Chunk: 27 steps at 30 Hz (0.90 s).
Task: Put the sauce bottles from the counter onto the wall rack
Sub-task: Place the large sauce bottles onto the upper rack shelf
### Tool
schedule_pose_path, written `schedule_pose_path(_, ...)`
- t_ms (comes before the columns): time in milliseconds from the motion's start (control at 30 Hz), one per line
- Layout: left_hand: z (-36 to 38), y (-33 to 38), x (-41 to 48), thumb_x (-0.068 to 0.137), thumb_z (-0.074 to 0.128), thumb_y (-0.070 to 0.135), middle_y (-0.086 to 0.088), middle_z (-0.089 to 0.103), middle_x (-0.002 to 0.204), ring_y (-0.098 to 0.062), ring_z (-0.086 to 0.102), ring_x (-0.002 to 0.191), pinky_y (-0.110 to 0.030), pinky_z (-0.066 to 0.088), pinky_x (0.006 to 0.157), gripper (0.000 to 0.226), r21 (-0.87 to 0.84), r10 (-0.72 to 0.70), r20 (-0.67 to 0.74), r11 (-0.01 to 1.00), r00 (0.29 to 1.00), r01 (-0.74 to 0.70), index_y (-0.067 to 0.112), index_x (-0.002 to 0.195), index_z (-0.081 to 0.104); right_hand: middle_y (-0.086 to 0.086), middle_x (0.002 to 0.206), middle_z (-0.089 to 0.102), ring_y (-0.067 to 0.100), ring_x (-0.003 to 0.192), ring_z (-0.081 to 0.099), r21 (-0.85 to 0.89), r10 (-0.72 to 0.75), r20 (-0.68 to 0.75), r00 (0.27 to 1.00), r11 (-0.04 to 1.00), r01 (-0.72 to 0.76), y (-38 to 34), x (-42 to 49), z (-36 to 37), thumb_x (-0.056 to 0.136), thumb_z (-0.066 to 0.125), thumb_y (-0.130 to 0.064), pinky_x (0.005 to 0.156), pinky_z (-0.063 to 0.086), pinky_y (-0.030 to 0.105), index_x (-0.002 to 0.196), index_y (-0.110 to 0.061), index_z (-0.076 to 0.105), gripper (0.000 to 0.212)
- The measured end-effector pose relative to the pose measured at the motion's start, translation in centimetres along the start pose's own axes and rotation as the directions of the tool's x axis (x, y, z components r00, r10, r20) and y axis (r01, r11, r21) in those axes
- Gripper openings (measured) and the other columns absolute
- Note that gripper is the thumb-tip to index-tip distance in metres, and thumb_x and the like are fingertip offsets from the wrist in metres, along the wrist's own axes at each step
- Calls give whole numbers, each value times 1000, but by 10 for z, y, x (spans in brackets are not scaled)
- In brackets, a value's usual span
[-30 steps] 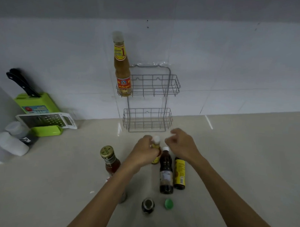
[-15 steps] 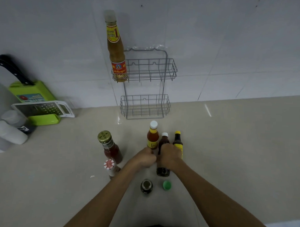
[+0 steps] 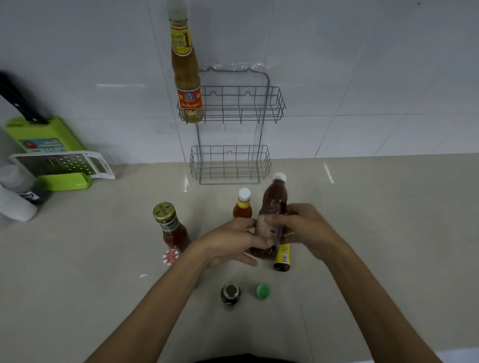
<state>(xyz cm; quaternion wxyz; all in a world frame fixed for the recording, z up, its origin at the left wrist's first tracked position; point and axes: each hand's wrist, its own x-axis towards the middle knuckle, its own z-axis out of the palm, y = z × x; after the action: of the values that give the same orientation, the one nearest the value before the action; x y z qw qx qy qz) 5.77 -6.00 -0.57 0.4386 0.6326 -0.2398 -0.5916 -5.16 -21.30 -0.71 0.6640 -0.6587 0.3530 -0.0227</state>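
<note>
Lifted off the counter point(image 3: 93, 285) since half a second ago, dark brown bottle point(image 3: 272, 209) with white cap is now up between both hands, tilted slightly, dark reddish-brown liquid inside. Wall rack point(image 3: 235, 108) has two wire baskets: upper one holds tall amber sauce bottle point(image 3: 185, 71) at its left end, lower basket shows nothing in it. Left hand point(image 3: 230, 243) fingers wrap the held bottle's base; right hand point(image 3: 304, 229) fingers clamp its middle. On the counter: gold-lid red sauce bottle point(image 3: 170, 227), small orange bottle point(image 3: 243, 206) with white cap, yellow-label dark bottle point(image 3: 282, 257) partly behind the hands, red-white cap point(image 3: 171, 256), dark jar top point(image 3: 230, 293), green cap point(image 3: 263, 291).
</note>
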Motion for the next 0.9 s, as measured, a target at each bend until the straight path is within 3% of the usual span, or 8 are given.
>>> schedule_pose_path(167, -10, 55, -24, 73, 85, 14, -6, 78, 98, -21, 75, 93, -47, 59, 88, 43, 99, 265, -224, 964, 938, -249, 16, 113, 68, 7, 97, 77, 24, 89, 74, 84, -261, 30, 965, 962, 258, -73, -9, 1, 74, 77, -15, 70, 59, 33, 106, -14, 73, 32)
schedule_pose_path(300, -27, 87, -33, 54, 90, 32, 5, 76, 95, -10, 74, 86, -38, 61, 82, 68, 350, 475, -461, 873, 749, -339, 25, 117, 64, -5, 96, 76, 8, 87, 73, -114, -413, 10, 911, 904, 411, -123, 1, 18, 71, 80, -50, 72, 58, 26, 112, -33, 66, 46)
schedule_pose_path(400, -45, 102, -36, 58, 91, 33, 11, 75, 96, 0, 71, 83, -27, 60, 77, 71, 422, 547, -548, 834, 632, -356, 30, 122, 61, -11, 91, 75, 5, 83, 71, -264, -456, -9, 890, 859, 438, -153, 18, 32, 68, 75, -64, 73, 56, 27, 105, -38, 68, 46)
schedule_pose_path(500, -67, 111, -33, 67, 87, 23, 10, 74, 101, -5, 70, 91, -31, 61, 82, 60, 404, 567, -521, 822, 638, -401, 30, 122, 63, -13, 86, 75, 5, 83, 70, -321, -483, -24, 876, 833, 450, -173, 39, 41, 67, 78, -58, 75, 57, 31, 95, -34, 72, 37)
schedule_pose_path(567, -89, 118, -28, 71, 85, 20, 10, 72, 112, -10, 67, 104, -33, 58, 88, 60, 380, 562, -529, 827, 636, -415, 29, 126, 62, -12, 91, 75, 7, 86, 69, -353, -516, -21, 856, 805, 476, -188, 55, 46, 68, 80, -53, 77, 57, 32, 103, -30, 72, 42)
schedule_pose_path(767, -160, 134, -1, 81, 79, 29, -7, 51, 146, -24, 53, 126, -36, 46, 97, 76, 398, 424, -760, 903, 492, -162, 14, 146, 41, 0, 109, 71, 16, 100, 66, -428, -591, -67, 804, 745, 512, -218, 107, 56, 73, 84, -30, 85, 55, 33, 119, -20, 64, 51)
schedule_pose_path(833, -174, 137, 10, 82, 78, 35, -11, 42, 153, -30, 45, 135, -42, 42, 105, 85, 385, 381, -789, 918, 481, -96, 12, 150, 33, 3, 112, 70, 18, 102, 65, -432, -599, -85, 796, 742, 512, -222, 122, 60, 74, 83, -26, 87, 55, 34, 122, -16, 61, 53)
schedule_pose_path(900, -182, 141, 21, 85, 75, 36, -12, 40, 154, -31, 44, 137, -41, 41, 105, 83, 386, 374, -795, 919, 478, -77, 10, 150, 31, 3, 112, 69, 16, 99, 63, -436, -623, -120, 773, 733, 522, -227, 136, 65, 75, 82, -25, 78, 53, 26, 124, -14, 58, 55)
